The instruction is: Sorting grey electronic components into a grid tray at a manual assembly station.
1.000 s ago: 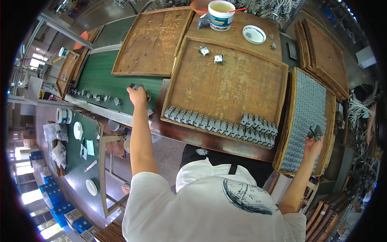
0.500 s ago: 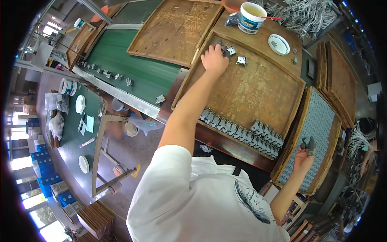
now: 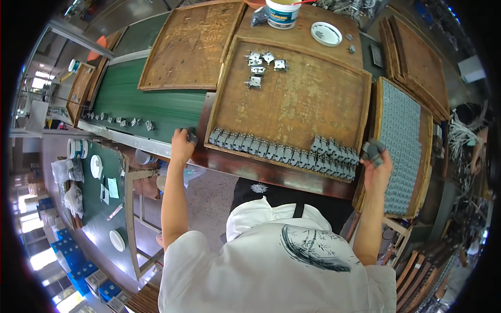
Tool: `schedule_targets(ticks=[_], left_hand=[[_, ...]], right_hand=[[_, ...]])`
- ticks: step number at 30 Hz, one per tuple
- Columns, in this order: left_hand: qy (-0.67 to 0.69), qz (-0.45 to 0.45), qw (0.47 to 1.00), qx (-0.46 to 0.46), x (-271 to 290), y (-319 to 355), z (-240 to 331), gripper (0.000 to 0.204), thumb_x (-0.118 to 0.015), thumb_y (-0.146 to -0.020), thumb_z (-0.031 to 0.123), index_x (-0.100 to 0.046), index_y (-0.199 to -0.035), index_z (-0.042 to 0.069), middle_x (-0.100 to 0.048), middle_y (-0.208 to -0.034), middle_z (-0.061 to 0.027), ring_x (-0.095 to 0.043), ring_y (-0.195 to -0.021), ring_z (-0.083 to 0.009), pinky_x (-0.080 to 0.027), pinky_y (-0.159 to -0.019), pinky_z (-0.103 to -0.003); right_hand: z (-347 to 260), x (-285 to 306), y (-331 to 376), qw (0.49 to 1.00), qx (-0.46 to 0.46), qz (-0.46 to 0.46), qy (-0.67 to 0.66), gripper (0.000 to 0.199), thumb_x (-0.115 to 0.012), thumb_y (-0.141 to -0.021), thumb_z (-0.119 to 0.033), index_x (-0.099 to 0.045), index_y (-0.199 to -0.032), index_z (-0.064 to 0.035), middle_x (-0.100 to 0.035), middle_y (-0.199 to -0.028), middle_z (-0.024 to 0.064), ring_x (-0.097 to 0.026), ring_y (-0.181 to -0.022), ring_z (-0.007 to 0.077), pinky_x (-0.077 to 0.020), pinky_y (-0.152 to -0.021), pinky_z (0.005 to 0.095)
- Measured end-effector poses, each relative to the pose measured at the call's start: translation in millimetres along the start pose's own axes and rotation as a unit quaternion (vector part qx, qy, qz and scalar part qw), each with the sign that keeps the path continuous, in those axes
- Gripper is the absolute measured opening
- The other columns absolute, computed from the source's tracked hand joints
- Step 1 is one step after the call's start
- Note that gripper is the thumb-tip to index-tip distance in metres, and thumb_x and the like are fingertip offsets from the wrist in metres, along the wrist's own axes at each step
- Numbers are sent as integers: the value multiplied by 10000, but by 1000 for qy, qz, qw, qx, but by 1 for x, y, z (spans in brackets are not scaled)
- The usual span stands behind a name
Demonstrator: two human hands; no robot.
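My left hand (image 3: 182, 147) is at the right end of the green conveyor belt (image 3: 172, 107), its fingers closed round a small metal-and-grey part (image 3: 192, 136). On the right, my right hand (image 3: 378, 169) grips several grey plastic pieces (image 3: 372, 151) between the two wooden trays. Several silvery metal parts (image 3: 254, 82) lie loose at the far left of the middle wooden tray (image 3: 292, 112). Along that tray's near edge stand rows of grey assembled parts (image 3: 271, 151). The right-hand tray (image 3: 419, 195) is packed with flat rows of grey plastic pieces (image 3: 399, 125).
Small metal parts (image 3: 150, 125) are spaced along the belt. A second wooden tray (image 3: 190, 47) rests across it. Behind the middle tray are a white tub (image 3: 282, 14) and a round white lid (image 3: 326, 34). Stacked trays (image 3: 420, 62) lean at the far right.
My left hand has left the cluster of metal parts in the tray and moved back and left to the belt's end, now holding a part. My right hand has come left with its grey pieces.
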State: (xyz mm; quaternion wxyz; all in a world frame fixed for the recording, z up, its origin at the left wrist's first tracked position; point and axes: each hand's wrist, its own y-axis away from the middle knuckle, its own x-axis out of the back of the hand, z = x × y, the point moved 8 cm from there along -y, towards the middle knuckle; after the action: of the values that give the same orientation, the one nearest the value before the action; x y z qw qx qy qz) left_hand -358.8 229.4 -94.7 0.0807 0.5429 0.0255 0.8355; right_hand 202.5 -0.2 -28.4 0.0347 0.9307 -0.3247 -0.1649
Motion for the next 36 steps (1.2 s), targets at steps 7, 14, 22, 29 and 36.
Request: schedule_targets(ticks=[7, 14, 22, 29, 36], left_hand=[[298, 92, 949, 46, 21, -24, -25, 320, -662, -893, 161, -557, -1169, 38, -646, -1033, -109, -632, -910, -246, -498, -756, -358], [719, -185, 667, -54, -12, 39, 203, 465, -711, -793, -36, -561, -1225, 48, -648, -1013, -53, -637, -881, -166, -536, -717, -283], [600, -277, 718, -219, -16, 116, 345, 361, -719, -815, -63, -653, -1162, 9, -563, -1187, -45, -591, -1097, -157, -500, -919, -296], [542, -340, 722, -261, -25, 140, 374, 383, -661, -867, -62, -618, -1239, 19, -497, -1223, -59, -571, -1136, -175, -513, -915, -299], [527, -350, 741, -225, -58, 149, 376, 439, -572, -871, -126, -589, -1285, 20, -468, -1182, -54, -575, -1090, -160, -502, -916, -271]], right_hand=[[-14, -54, 30, 994, 19, -40, 103, 257, -656, -903, -38, -633, -1155, 9, -676, -942, 62, -662, -837, 160, -570, -697, 305], [-18, -76, 47, 994, 47, -75, 65, 353, -682, -877, -21, -578, -1214, -12, -642, -1044, 49, -636, -941, 146, -584, -772, 314], [-71, -101, 90, 895, 162, -133, 393, 268, -736, -823, -60, -567, -1010, 30, -647, -948, 159, -668, -738, 266, -541, -662, 342], [-96, -94, 101, 813, 287, -124, 491, 309, -779, -722, -65, -621, -973, 22, -574, -867, 129, -617, -758, 330, -503, -630, 390], [-89, -86, 98, 767, 297, -148, 550, 326, -678, -642, 58, -629, -963, 31, -561, -863, 135, -591, -789, 345, -484, -652, 433]])
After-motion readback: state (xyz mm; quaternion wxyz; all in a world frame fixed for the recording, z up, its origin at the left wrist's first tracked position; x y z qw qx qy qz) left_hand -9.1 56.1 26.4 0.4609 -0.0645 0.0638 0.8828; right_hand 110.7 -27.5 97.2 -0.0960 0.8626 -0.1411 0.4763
